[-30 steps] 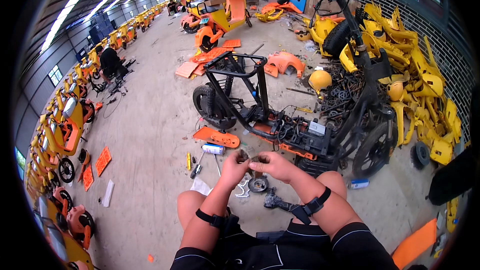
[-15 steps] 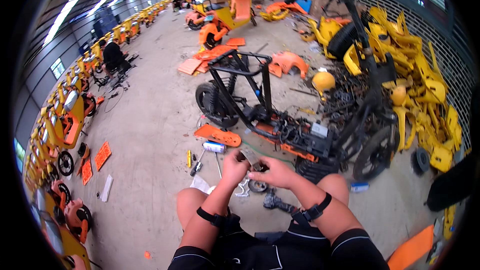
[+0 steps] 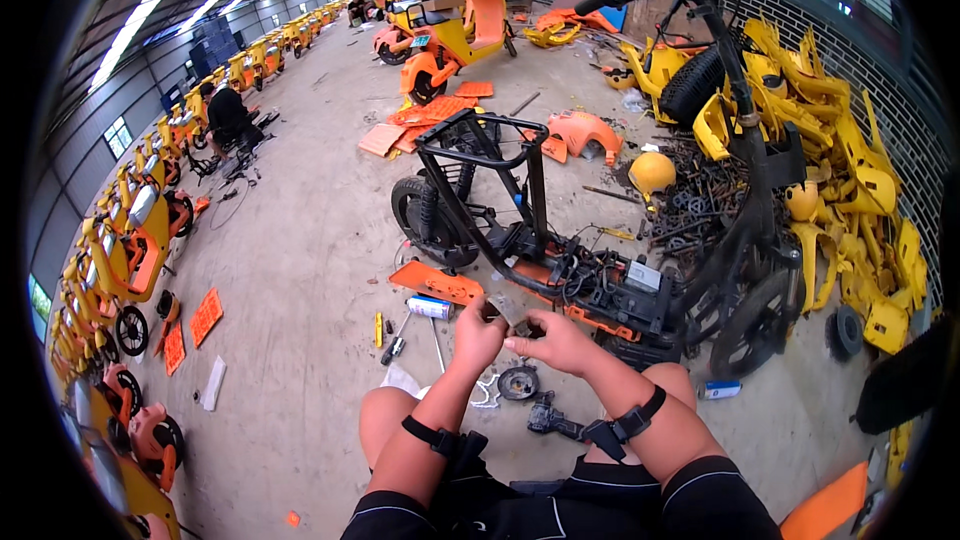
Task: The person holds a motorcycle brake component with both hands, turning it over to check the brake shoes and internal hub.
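Observation:
Between my two hands, over my knees, is a small greyish flat part (image 3: 508, 309) like a metal plate or bracket; its exact kind is unclear. My left hand (image 3: 479, 334) grips its left side, and my right hand (image 3: 552, 341) pinches it from the right with bent fingers. Just beyond them stands a stripped black scooter frame (image 3: 487, 233) with exposed wiring. On the floor below the hands lie a round hub-like part (image 3: 518, 382) and a black cordless power tool (image 3: 551, 417). A spray can (image 3: 429, 307) and a screwdriver (image 3: 393, 351) lie left of my left hand.
An orange panel (image 3: 437, 282) rests near the scooter's rear wheel. Yellow body panels (image 3: 868, 195) and dark metal parts (image 3: 690, 215) are heaped at right. Rows of yellow-orange scooters (image 3: 147, 215) line the left side. Another person (image 3: 228, 112) crouches at far left. A second can (image 3: 719, 390) lies right.
The view has shifted slightly, and my hands appear a little farther right. Both still hold the greyish part, which looks slightly turned.

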{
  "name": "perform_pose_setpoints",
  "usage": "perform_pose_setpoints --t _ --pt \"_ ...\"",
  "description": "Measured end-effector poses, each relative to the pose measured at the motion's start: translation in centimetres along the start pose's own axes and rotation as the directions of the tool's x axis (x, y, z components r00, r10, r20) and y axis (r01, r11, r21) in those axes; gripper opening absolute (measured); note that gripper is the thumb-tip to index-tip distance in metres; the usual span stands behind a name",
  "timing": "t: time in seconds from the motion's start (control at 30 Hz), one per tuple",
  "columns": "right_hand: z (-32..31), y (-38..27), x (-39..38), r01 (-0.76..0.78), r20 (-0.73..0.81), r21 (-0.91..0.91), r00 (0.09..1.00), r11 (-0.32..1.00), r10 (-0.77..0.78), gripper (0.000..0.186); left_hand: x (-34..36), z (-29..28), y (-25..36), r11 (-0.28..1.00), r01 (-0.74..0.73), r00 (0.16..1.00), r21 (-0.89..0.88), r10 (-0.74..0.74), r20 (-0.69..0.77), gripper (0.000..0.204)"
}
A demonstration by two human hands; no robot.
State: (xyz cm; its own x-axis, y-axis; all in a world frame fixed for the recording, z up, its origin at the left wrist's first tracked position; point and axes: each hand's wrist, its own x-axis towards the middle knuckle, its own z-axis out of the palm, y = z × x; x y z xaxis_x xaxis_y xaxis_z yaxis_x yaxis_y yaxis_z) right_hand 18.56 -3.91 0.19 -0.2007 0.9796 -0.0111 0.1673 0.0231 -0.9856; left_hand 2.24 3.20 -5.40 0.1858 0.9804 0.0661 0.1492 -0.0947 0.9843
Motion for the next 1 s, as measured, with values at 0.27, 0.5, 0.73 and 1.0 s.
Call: perform_pose_setpoints --t 0.27,0.5,0.73,1.0 --pt "-0.5 1.5 -0.8 -0.047 -0.158 0.135 0.985 0.99 0.069 0.034 -2.1 -0.5 1.0 1.0 -0.013 1.0 0.016 0.013 -0.023 0.038" --pt "0.3 4.0 -1.8 -0.114 -0.177 0.306 0.969 0.945 0.174 0.03 -5.1 -1.7 1.7 0.968 0.148 0.989 -0.201 -0.141 0.051 0.04" --pt "1.5 6.5 -1.4 -0.208 -0.192 0.606 0.898 0.768 0.395 0.029 -5.9 -2.6 3.0 0.867 0.407 0.902 -0.289 -0.331 0.277 0.035" --pt "1.1 7.5 0.8 -0.259 -0.172 0.424 0.918 0.868 0.358 0.028 -3.7 -2.3 3.1 0.76 0.487 0.853 -0.429 -0.311 0.418 0.038"
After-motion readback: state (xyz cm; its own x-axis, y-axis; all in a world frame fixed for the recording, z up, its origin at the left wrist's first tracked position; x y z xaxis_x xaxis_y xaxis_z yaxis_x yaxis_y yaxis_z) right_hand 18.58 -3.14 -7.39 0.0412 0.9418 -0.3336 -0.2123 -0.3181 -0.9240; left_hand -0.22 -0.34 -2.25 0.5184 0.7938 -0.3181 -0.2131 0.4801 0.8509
